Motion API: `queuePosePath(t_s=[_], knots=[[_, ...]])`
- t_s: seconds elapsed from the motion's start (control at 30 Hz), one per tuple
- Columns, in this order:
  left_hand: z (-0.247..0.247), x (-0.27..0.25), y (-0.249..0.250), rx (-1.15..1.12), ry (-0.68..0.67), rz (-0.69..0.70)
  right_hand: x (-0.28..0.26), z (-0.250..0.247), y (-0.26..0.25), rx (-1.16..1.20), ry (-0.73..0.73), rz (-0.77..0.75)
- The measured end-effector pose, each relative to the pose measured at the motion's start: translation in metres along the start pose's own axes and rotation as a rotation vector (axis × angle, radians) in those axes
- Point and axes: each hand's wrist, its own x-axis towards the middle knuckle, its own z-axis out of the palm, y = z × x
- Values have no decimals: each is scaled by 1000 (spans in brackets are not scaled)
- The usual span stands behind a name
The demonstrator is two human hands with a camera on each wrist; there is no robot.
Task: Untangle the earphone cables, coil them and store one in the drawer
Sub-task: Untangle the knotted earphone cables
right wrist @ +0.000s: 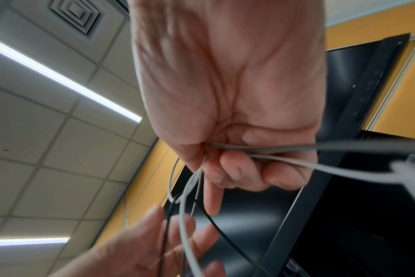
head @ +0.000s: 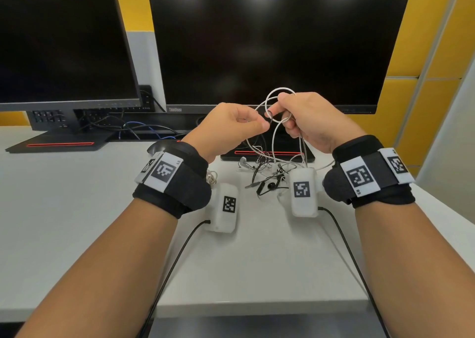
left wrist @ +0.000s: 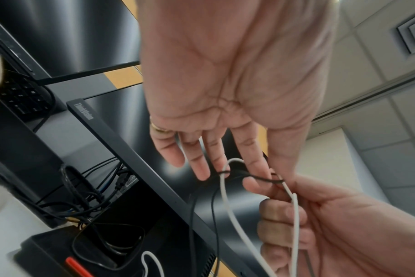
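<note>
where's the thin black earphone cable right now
In the head view the thin black earphone cable is looped between the left hand and right hand, crossing the white cable before the centre monitor.

Two dark monitors at desk's far edge: ThinkVision monitor (head: 270,41) straight behind grip, second monitor (head: 61,41) to its left. Monitor bases (head: 59,142) carry red stripes. Power cables (head: 133,128) tangled left of grip (black and blue). White desk (head: 77,209) beneath. Yellow wall panels (head: 411,106) right.

Tabletop cable tangle (head: 267,175) partly occluded
</note>
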Motion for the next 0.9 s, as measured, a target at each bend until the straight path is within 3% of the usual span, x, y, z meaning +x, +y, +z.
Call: queuePosePath(t_s=[0.27,0.4,0.47,0.53,0.63,0.73,0.8,0.9], knots=[[0,2,2,47,46,46,0,7,0,-159,22,-4],[-7,6,2,-80,339,176,0,1,5,-427,35,58],[-11,9,-1,-240,487,188,2,-6,11,-501,48,117],[-14,12,-3,-415,553,191,4,-11,16,-535,79,165],[-16,12,-3,-488,532,174,7,-16,20,-561,113,187],[-13,12,-2,-406,404,120,11,-16,21,-510,160,166],[-10,13,-2,-367,348,50,10,-16,16,-411,243,160],[-8,17,-6,-377,403,-24,12,-21,15,-373,470,115]])
